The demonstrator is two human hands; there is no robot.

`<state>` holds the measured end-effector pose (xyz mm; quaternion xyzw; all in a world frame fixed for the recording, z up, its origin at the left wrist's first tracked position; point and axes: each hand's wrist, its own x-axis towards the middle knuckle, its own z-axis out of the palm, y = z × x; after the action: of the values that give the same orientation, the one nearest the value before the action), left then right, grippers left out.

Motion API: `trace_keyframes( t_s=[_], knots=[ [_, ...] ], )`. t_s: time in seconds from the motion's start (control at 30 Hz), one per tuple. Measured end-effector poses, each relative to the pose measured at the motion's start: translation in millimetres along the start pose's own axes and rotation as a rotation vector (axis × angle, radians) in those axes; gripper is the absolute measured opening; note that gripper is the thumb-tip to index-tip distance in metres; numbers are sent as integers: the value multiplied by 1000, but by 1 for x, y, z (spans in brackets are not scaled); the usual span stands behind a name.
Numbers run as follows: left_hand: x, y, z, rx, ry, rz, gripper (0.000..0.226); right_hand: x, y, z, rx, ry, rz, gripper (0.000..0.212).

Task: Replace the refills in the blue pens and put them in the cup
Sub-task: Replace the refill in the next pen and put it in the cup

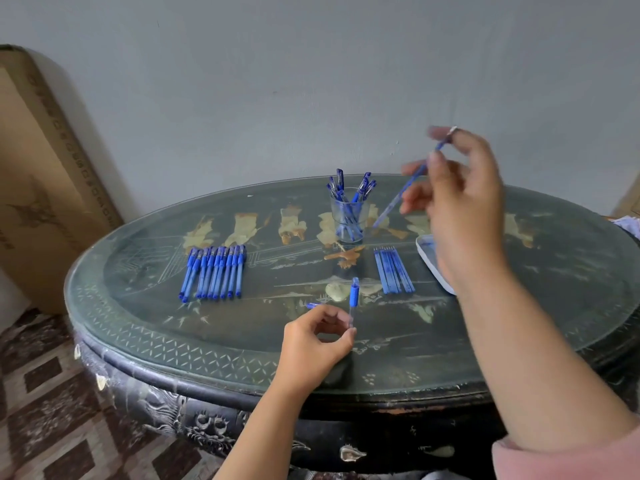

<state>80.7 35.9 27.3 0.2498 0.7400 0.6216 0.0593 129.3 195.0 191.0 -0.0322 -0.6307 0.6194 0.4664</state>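
Your right hand (pixel 460 202) is raised above the worktop (pixel 242 341), pinching a blue refill (pixel 398 195) that slants down beside the cup (pixel 348 216) of pens. Your left hand (pixel 317 344), low near the front edge, pinches an empty pen barrel (pixel 354 296) upright. Spare refills (pixel 394 270) lie between your hands; uncapped work waits left in a row of pens (pixel 214 271).

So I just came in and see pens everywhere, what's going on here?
A person is refilling blue pens. The right hand lifts a thin blue refill; the left hand holds a clear pen barrel. A row of blue pens and spare refills lie on the oval table; the clear cup holds some.
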Motion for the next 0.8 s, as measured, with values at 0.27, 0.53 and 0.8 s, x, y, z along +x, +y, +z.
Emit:
trace_keyframes(
  t_s=[0.27, 0.53, 0.8],
  knots=[
    [46, 2, -37, -164, 320, -43, 12, 0, 101, -25, -487, 7, 377, 15],
    [72, -39, -60, -62, 426, -156, 11, 21, 172, -9, -792, -164, 468, 23],
    [76, -43, -60, -24, 390, -154, 12, 32, 200, 3, -1080, -269, 454, 34]
  ],
)
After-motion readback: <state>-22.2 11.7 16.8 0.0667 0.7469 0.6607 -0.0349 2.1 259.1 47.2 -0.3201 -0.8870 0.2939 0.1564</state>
